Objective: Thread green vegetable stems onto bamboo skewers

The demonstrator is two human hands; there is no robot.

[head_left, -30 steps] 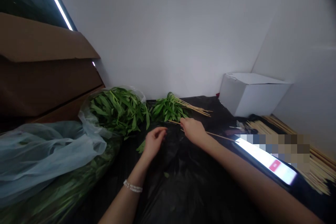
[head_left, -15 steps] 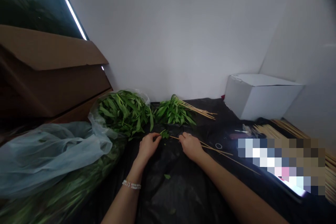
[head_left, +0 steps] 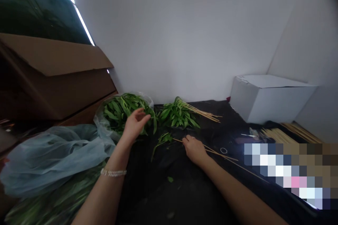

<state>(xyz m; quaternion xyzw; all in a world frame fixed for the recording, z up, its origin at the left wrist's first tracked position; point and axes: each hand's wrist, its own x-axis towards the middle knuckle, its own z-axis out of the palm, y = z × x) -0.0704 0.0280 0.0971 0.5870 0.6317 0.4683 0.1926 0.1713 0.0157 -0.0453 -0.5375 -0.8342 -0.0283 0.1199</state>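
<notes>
My left hand (head_left: pixel 136 123) is raised over the leafy greens (head_left: pixel 118 110) in a clear plastic bag, its fingers curved and apart with nothing seen between them. My right hand (head_left: pixel 194 149) rests low over the black sheet, closed on a thin wooden skewer (head_left: pixel 177 140) whose end pokes out to the left. Another skewer (head_left: pixel 224 156) extends from under the same hand to the right; whether it is gripped too I cannot tell. Just left of the skewer's end lies a small leafy sprig (head_left: pixel 164 139). Behind it rests a bunch of greens (head_left: pixel 179 114) threaded on several skewers (head_left: pixel 206 111).
Black plastic sheeting (head_left: pixel 200 197) covers the work surface. A cardboard box (head_left: pixel 79 91) and a whitish plastic bag (head_left: pixel 60 158) stand left. At right are a white box (head_left: pixel 280 102), loose skewers (head_left: pixel 280 139), a small ring (head_left: pixel 223 150) and a blurred-out bright screen.
My left hand has let go of the sprig and moved up and left to the bagged greens. The sprig now lies on the sheet. My right hand stays on the skewer.
</notes>
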